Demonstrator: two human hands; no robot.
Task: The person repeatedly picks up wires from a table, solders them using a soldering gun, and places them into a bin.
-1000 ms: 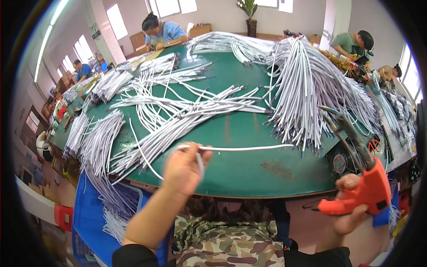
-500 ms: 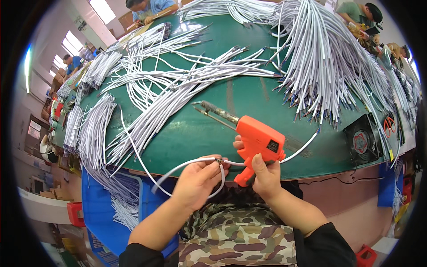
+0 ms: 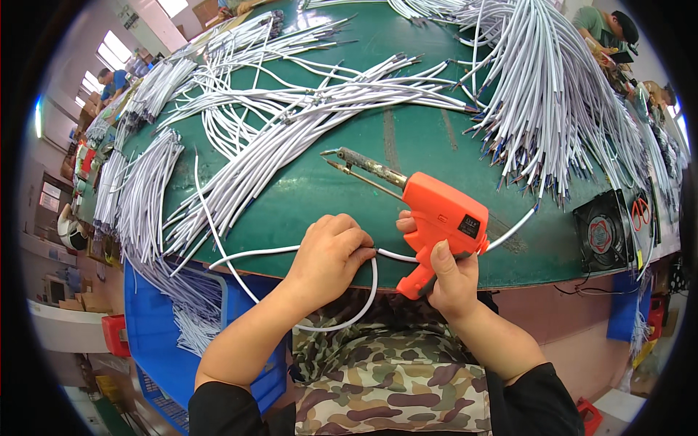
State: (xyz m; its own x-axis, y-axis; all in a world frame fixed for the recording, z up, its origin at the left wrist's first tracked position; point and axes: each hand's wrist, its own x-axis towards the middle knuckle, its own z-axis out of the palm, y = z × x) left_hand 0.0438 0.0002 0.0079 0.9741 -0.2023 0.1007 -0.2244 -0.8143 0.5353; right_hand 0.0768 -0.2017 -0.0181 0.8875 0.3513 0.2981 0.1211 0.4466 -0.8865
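Observation:
In my right hand (image 3: 454,280) is an orange soldering gun (image 3: 440,211). My fingers wrap round its handle, thumb toward me, and its metal tip points up and left over the green table. My left hand (image 3: 329,254), back upward, pinches a white cable (image 3: 258,252) where several cable lengths meet. Its fingers cover most of that joint. One length loops down (image 3: 356,316) in front of my apron. Another runs right, passes behind the soldering gun and shows again beyond it (image 3: 512,229).
White cables with stripped ends lie in bundles (image 3: 269,160) across the green table (image 3: 291,214). A large heap (image 3: 531,94) stands at the back right. A black fan (image 3: 602,231) and red-handled scissors (image 3: 640,211) sit at the right. Below left is a blue bin (image 3: 153,320). Other people work beyond.
My left hand has turned from showing exposed wires between its fingers to back upward, fingertips over the joint. The soldering gun appears slightly farther right. The whole view has shifted a little.

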